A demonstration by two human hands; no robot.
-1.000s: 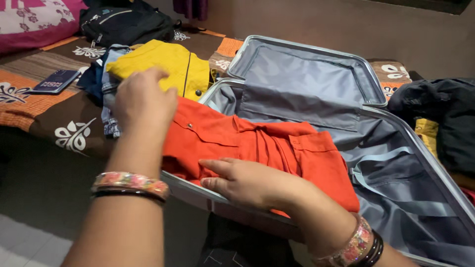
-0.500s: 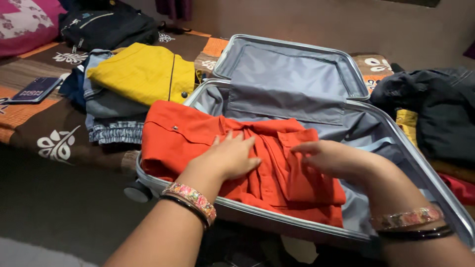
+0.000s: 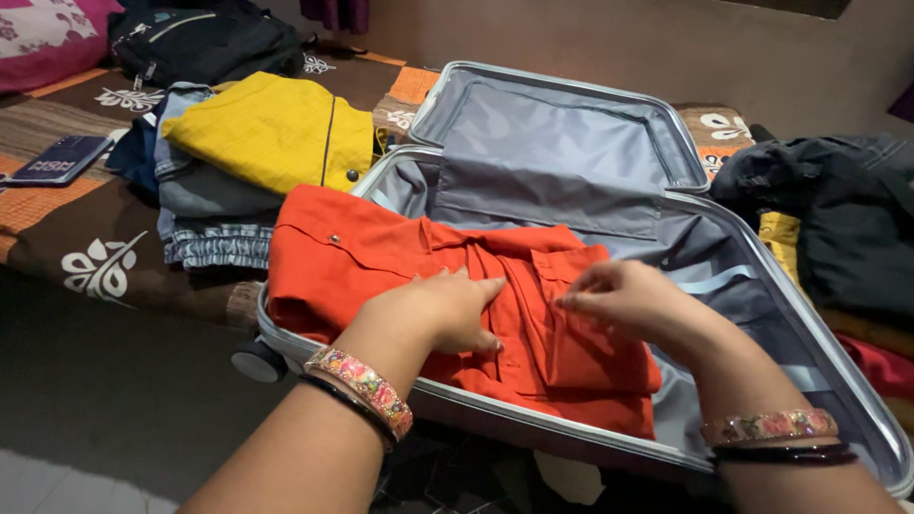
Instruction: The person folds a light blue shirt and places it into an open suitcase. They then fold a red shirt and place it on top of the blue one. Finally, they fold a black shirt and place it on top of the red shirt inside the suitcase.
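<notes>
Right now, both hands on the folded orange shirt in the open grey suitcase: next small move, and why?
Probably slide the folded orange shirt rightward, fully inside the open grey suitcase. Its left end hangs over the rim, while bare lining shows on the right. The left hand lies flat on it; the right hand pinches a fold, so both can push.

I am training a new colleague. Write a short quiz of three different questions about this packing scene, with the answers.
1. True or false: both hands rest on the orange garment.
2. Which colour is the folded garment on top of the pile left of the suitcase? A) green B) yellow C) white
3. Fill in: the suitcase lid stands ____.

Key
1. True: the left hand lies flat on it, and the right hand pinches a fold.
2. B
3. open
</notes>
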